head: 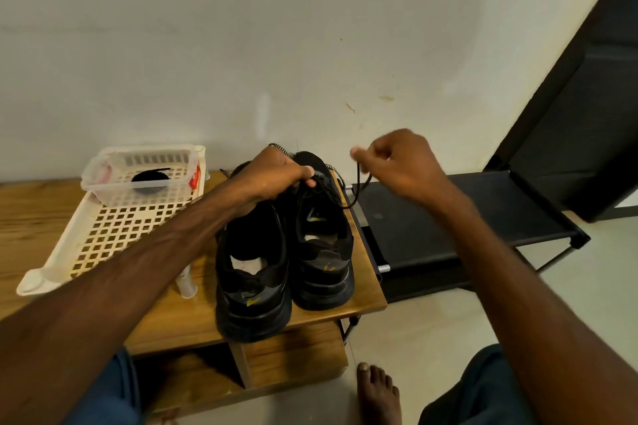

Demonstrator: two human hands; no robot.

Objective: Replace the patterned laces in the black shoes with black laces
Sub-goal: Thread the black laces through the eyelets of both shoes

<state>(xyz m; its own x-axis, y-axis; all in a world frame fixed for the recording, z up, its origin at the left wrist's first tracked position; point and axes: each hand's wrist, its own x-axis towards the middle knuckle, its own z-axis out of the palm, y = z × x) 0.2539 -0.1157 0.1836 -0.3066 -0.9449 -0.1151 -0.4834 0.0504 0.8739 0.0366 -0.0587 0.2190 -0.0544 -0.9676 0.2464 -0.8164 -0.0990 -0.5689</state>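
Two black shoes stand side by side, heels toward me, on a low wooden table (27, 217). My left hand (276, 176) grips the tongue area of the right shoe (324, 245), reaching over the left shoe (253, 272). To the right of that shoe, my right hand (397, 162) pinches a black lace (359, 190) and holds it up. The lace runs down into the right shoe's eyelets. Patterned black-and-white laces (279, 147) lie behind the shoes near the wall. Another rolled black lace (150, 178) sits in a clear plastic box (103, 190).
The clear box stands in a cream lattice tray (114, 235) on the table's left. A small white tube (186, 281) stands beside the tray. A black rack shelf (448, 217) sits right of the table. My bare foot (378, 390) rests on the pale floor.
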